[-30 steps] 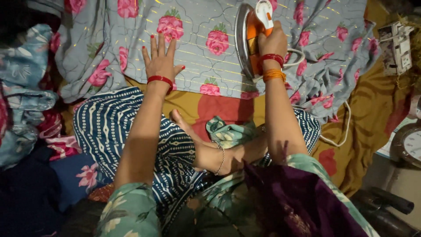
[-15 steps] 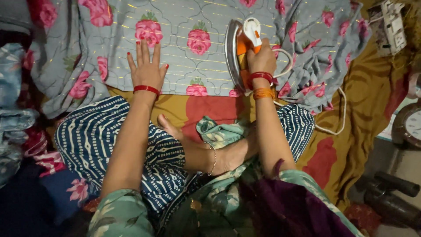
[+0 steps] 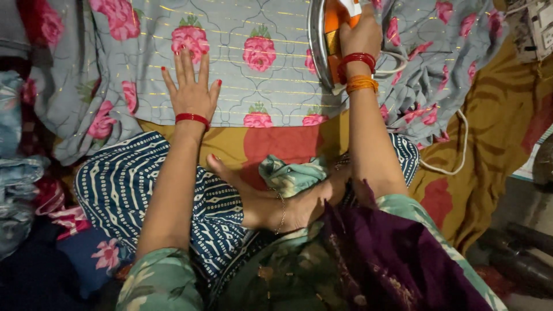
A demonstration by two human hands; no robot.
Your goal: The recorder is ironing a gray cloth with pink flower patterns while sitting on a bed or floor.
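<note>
Right hand (image 3: 360,37) has its fingers wrapped round the iron (image 3: 334,34) on the grey floral cloth (image 3: 253,86), left hand (image 3: 193,89) lying flat with fingers wide just beside, so a sideways slip could burn them.

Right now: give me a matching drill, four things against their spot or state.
Things:
1. left hand
2. right hand
3. iron
4. white cord

States:
A. tipped on edge, soleplate facing left
B. flat on the rose-print fabric, fingers spread
C. trailing over the mustard cloth
D. closed on the orange handle

Pairs: 1-B, 2-D, 3-A, 4-C
</note>
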